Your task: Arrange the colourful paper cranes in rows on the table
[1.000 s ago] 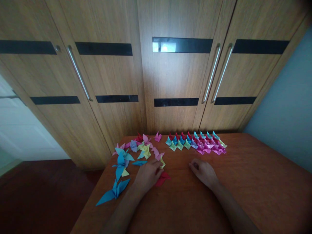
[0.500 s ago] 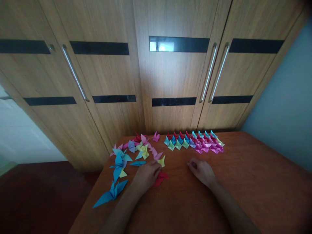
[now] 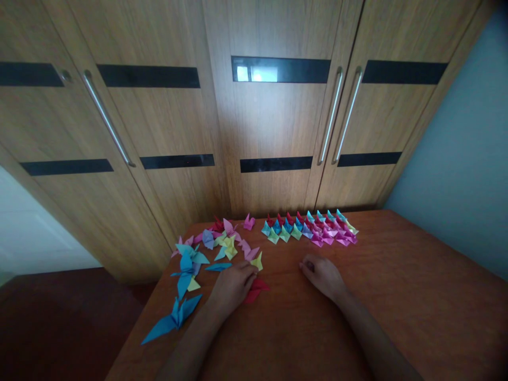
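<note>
Clearly, on the wooden surface (image 3: 305, 330), the left hand (image 3: 234, 283) sits nearer

Both hands curl narrowly; whether either grips anything, I cannot tell. The right hand (image 3: 323, 275) is well apart, at the left's three o'clock. The partly covered red origami crane (image 3: 259, 288) lies just off the left hand toward four o'clock, its visible length running roughly two to eight.
</note>
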The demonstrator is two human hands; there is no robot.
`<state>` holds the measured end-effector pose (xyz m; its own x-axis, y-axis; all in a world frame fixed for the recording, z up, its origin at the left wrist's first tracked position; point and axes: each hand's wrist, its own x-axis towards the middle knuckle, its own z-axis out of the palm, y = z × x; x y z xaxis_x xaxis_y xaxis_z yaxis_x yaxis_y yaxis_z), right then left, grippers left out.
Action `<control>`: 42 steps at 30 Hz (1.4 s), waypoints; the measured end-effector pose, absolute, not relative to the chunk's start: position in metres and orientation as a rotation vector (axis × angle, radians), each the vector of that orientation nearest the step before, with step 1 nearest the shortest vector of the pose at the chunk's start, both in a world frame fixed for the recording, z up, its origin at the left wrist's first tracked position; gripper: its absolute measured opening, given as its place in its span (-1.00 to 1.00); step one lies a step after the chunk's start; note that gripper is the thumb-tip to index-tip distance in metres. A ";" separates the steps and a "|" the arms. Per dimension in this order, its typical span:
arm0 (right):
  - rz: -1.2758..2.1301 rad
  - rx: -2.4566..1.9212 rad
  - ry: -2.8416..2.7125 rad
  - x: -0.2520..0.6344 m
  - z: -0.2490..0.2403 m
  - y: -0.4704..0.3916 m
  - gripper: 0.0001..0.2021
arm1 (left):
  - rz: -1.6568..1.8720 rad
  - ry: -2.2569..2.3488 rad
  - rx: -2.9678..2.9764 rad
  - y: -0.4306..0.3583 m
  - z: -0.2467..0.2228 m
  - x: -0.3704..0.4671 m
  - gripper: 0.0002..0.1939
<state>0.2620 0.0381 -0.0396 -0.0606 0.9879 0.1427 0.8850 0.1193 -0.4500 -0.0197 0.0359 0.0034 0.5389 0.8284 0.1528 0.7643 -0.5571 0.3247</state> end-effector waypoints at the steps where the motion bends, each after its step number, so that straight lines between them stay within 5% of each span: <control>1: 0.337 -1.817 -1.995 0.262 -0.039 0.038 -0.80 | 0.417 1.343 2.562 0.036 0.003 -0.020 -0.80; 18: 0.295 -1.988 -1.997 0.263 -0.031 0.036 -0.78 | 0.815 1.144 2.540 0.036 0.000 0.014 -0.81; 26: 0.222 -2.385 -1.800 0.282 -0.027 0.040 -0.64 | 0.587 1.223 2.721 0.068 0.005 0.099 -0.79; 42: 0.228 -2.418 -1.712 0.282 -0.027 0.043 -0.64 | 0.425 1.348 2.698 0.100 -0.009 0.158 -0.73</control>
